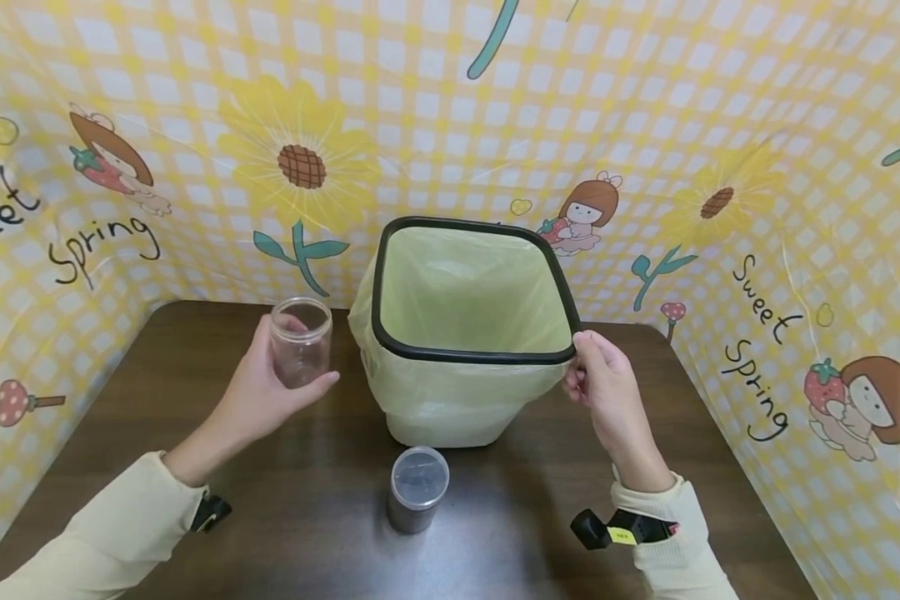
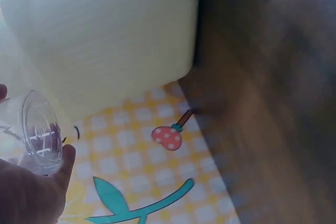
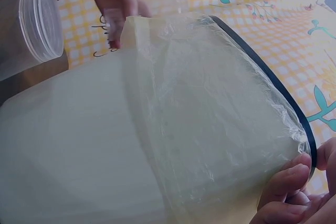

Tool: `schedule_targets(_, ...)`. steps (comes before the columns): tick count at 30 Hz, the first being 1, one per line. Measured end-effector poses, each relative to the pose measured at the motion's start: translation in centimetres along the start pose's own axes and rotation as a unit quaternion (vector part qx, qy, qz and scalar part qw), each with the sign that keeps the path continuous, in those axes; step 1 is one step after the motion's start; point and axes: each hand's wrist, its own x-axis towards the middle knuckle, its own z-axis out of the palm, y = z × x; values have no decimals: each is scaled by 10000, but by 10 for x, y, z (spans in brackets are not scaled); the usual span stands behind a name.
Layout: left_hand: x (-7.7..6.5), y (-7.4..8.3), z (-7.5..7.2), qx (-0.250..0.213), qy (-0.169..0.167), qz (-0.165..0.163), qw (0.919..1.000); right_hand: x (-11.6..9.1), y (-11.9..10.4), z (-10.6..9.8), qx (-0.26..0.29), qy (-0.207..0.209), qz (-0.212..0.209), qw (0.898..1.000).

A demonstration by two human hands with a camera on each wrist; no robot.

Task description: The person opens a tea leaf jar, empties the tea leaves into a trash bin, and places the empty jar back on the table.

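My left hand [image 1: 266,390] grips a clear plastic jar [image 1: 302,350] with an open top, held left of the trash bin. Its fingers curl behind the jar and the thumb lies along the near side; in the left wrist view the jar's clear base [image 2: 42,135] shows. At the front right corner of the bin, my right hand [image 1: 607,385] pinches the black rim [image 1: 472,357], where a pale yellow-green bag [image 1: 450,396] folds over the outside. The right wrist view shows that hand's fingers [image 3: 286,187] against rim and bag. Nothing shows inside the lined bin.
A second clear jar [image 1: 418,492] with a lid stands on the dark wooden table [image 1: 300,517], just in front of the bin. Behind and at both sides, a yellow checked cloth [image 1: 435,125] with flower and cartoon prints hangs as a wall.
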Motion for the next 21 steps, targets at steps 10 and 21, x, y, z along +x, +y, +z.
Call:
schedule_targets(10,-26,-13,-2,-401,76,-101,9991,1,-1,0,29,46,31,10000)
schedule_targets(21,-40,-19,2,-561,92,46,9984,0,0,0,-19,33,79,10000)
